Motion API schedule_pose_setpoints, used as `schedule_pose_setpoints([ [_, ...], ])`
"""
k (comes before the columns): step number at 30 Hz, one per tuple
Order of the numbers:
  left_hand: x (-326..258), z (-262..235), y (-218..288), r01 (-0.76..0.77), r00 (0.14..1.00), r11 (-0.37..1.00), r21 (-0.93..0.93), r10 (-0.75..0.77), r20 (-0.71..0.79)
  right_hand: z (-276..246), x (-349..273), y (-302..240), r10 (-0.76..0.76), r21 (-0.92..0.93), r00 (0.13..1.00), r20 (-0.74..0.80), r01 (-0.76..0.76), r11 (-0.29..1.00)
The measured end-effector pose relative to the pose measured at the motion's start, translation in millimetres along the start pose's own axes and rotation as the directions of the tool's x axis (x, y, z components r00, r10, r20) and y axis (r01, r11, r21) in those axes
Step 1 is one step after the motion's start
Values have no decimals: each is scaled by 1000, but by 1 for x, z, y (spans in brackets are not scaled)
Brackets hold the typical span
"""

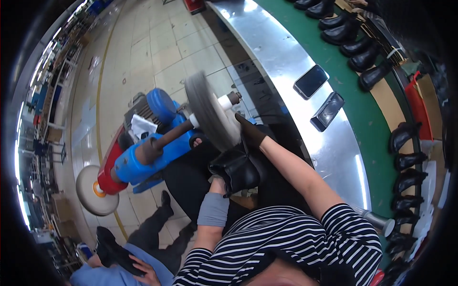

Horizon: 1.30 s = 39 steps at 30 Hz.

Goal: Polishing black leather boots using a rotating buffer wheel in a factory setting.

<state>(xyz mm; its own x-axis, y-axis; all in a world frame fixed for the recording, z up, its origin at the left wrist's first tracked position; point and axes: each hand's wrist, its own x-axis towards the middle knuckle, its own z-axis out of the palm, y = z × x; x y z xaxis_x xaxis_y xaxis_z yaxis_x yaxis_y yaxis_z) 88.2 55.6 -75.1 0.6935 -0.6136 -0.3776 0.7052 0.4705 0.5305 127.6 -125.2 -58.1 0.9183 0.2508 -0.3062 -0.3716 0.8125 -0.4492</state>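
Observation:
A black leather boot [241, 169] is held up against the lower rim of a grey buffing wheel [210, 107], whose edge looks blurred. My left hand [218, 183] reaches into the boot's opening, above a grey cuff on the forearm; most of its fingers are hidden inside. My right hand [250, 132], in a dark brown covering, grips the far end of the boot close beside the wheel. Its fingertips are partly hidden by the boot and wheel.
The wheel's shaft runs left to a blue and red machine [152, 155] with a second pale wheel [98, 190]. Two dark phone-like devices [312, 81] lie on the metal bench [281, 57] at right. Black shoes [405, 162] line a green surface. A seated co-worker [138, 257] holds a black boot at lower left.

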Motion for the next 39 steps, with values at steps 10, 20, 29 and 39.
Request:
schedule_pose_setpoints([
  [10, 11, 18, -26, -77, 997, 997, 32, 77, 9, -6, -71, -39, 150, 107, 976, 158, -168, 980],
  [20, 28, 9, -1, -7, 988, 942, -334, 59, 144, 13, -21, -16, 22, 9, 1000, -21, -21, 1000],
  [29, 9, 15, -18, 88, 971, 896, -435, 20, 238, 1, -53, -29, 153, -176, 972, 181, -121, 977],
  [39, 28, -3, -11, 73, 986, 943, -325, -19, 167, 9, -31, -25, -10, 1, 997, 72, 10, 1000],
])
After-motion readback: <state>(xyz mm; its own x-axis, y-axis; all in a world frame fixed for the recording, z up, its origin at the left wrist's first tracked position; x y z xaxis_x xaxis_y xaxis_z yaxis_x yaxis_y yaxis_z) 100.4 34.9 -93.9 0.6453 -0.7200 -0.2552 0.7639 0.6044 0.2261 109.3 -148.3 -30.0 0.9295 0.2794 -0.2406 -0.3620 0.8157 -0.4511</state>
